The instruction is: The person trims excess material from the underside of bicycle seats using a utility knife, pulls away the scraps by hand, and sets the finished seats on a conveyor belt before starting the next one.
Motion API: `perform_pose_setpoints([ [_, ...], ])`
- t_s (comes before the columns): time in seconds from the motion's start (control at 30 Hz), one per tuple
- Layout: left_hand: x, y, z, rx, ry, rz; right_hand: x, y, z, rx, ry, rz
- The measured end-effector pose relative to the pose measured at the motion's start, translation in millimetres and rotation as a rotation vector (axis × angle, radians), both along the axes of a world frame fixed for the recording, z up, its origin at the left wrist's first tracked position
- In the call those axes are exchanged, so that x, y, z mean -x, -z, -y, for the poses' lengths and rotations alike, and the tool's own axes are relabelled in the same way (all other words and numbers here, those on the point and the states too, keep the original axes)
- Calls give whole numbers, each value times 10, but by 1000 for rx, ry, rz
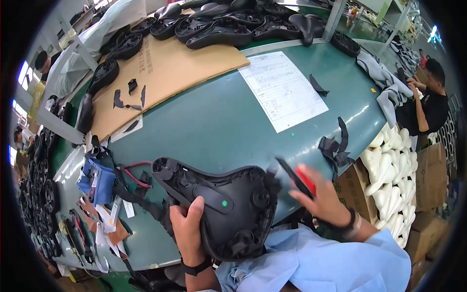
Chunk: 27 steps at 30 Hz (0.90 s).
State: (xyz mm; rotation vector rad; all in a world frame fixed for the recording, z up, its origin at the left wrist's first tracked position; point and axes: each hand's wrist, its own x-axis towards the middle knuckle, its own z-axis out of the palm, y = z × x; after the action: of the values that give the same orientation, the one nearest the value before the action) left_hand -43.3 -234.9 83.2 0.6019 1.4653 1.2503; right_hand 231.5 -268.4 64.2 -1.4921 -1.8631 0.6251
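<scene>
A black bicycle saddle [221, 197] is tilted with its underside up, showing ribs, round sockets and a small green sticker. My left hand [187, 226] is closed on its near left edge, thumb on the underside. To the right of the saddle, my right hand [318, 194] is closed around a red-and-black hand tool [306, 180]. Motion smears the tool, and I cannot make out its exact kind. Its dark end points up and left, apart from the saddle's rim. Loose dark material [273, 181] shows at the saddle's right edge, also blurred.
Black scraps [335, 148] and a printed sheet [283, 90] lie on the green table [194, 121]. Several saddles [219, 31] line the back beside cardboard [180, 63]. A blue box [99, 182] and tools stand left. White saddle-shaped pieces [389, 170] and a co-worker [428, 97] are right.
</scene>
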Motion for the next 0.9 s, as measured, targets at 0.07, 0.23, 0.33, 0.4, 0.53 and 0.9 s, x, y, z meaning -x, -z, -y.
perform_pose_setpoints([
  [0.07, 40, 86, 73, 17, -17, -45, 283, -24, -421, -117, -147, -148],
  [0.23, -8, 361, 206, -217, -44, -106, 437, 16, -850, 0, -179, -257],
  [0.33, -169, 343, 196, -448, -441, -1090, 356, -242, -744, 172, -78, -268],
  [0.4, -92, 202, 173, -442, -72, -1149, 325, -260, -701, 183, -158, -272],
  [0.53, -210, -256, -226, -557, 632, -1224, 341, -93, -680, 56, -365, -91],
  [0.9, -802, -128, -672, -723, 1008, -1335, 110, -304, -605, 186, 66, -428],
])
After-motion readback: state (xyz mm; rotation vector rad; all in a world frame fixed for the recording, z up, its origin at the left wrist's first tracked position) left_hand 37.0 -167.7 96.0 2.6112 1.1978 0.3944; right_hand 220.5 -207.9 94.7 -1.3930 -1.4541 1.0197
